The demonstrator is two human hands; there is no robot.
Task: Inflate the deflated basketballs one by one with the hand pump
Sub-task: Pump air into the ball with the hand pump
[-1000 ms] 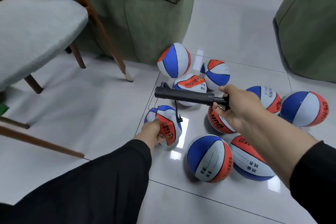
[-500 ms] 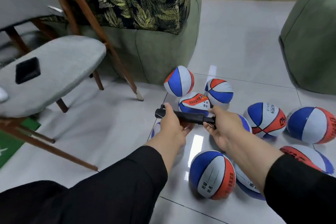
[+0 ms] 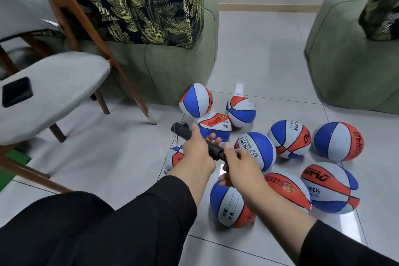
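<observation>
Several small red, white and blue basketballs lie on the tiled floor. A black hand pump (image 3: 183, 130) hangs level above them. My left hand (image 3: 197, 150) is wrapped around its barrel. My right hand (image 3: 234, 163) grips the handle end, close behind the left. A thin hose dangles from the pump's far tip. One ball (image 3: 173, 157) sits just left of and under my left wrist, partly hidden. A dented ball (image 3: 214, 126) lies right behind the pump. Another ball (image 3: 258, 149) rests to the right of my hands, and one (image 3: 228, 207) lies below my right forearm.
A grey cushioned chair (image 3: 56, 88) with wooden legs stands on the left, a black phone (image 3: 17, 92) on its seat. A green sofa (image 3: 172, 65) with a leaf-print cover is behind the balls. A second green seat (image 3: 349, 58) stands at the right.
My left hand left the ball on the floor and took hold of the pump barrel. The pump handle has been pushed in toward the barrel. The view has tilted upward.
</observation>
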